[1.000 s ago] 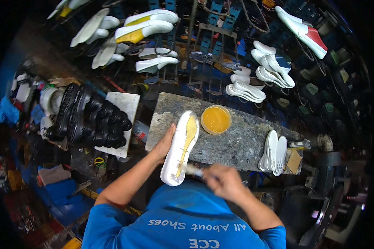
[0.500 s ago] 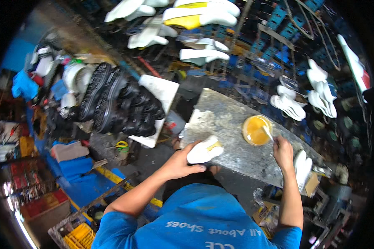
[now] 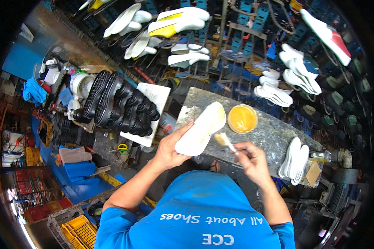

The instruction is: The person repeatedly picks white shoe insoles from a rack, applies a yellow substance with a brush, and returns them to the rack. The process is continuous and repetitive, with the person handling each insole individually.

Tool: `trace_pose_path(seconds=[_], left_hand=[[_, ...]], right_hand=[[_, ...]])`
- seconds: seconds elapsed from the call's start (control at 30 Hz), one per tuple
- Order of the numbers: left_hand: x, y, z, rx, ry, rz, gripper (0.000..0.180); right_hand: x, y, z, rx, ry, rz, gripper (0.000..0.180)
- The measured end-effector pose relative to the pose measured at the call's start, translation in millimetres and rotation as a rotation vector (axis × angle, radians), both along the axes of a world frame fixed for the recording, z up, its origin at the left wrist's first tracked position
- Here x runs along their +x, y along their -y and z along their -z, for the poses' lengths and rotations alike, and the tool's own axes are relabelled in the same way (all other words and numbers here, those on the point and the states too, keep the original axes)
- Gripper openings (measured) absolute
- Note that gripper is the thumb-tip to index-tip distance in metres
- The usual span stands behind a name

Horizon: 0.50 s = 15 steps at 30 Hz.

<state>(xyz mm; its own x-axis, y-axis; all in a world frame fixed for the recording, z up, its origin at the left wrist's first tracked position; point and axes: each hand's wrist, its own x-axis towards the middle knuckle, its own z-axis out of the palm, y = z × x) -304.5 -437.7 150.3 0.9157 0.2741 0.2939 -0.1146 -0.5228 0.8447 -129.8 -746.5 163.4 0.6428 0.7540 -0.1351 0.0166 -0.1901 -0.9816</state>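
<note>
My left hand (image 3: 171,146) grips a white shoe sole (image 3: 200,129) by its near end and side, its broad face turned up and tilted. Yellowish smears show near the sole's far end. In my right hand (image 3: 252,161) is a small brush (image 3: 225,142) with a pale handle, pinched between thumb and fingers. Its yellow-coated bristles point at the sole's right edge, a small gap apart. Beyond the brush, a round tub of amber glue (image 3: 242,119) stands on the worn grey bench (image 3: 266,137).
A pair of white soles (image 3: 294,161) lies at the bench's right end. Black soles (image 3: 120,99) are lined up on a white board (image 3: 156,93) to the left. White soles (image 3: 183,23) hang on racks ahead. A motor (image 3: 340,191) stands at right, a yellow crate (image 3: 79,232) at lower left.
The brush has come out of the glue tub and moved left toward the sole. My left hand has raised the sole and turned its broad face up.
</note>
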Motion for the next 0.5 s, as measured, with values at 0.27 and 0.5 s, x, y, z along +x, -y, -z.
trace_pose_path(seconds=[0.27, 0.5], left_hand=[[32.4, 22.4, -82.2, 0.317, 0.213, 0.151, 0.092], [34.7, 35.9, -91.5, 0.301, 0.223, 0.189, 0.094]], right_hand=[[4.3, -16.0, -97.1, 0.115, 0.644, 0.047, 0.02], [16.8, 4.1, -100.0, 0.287, 0.672, -0.202, 0.022]])
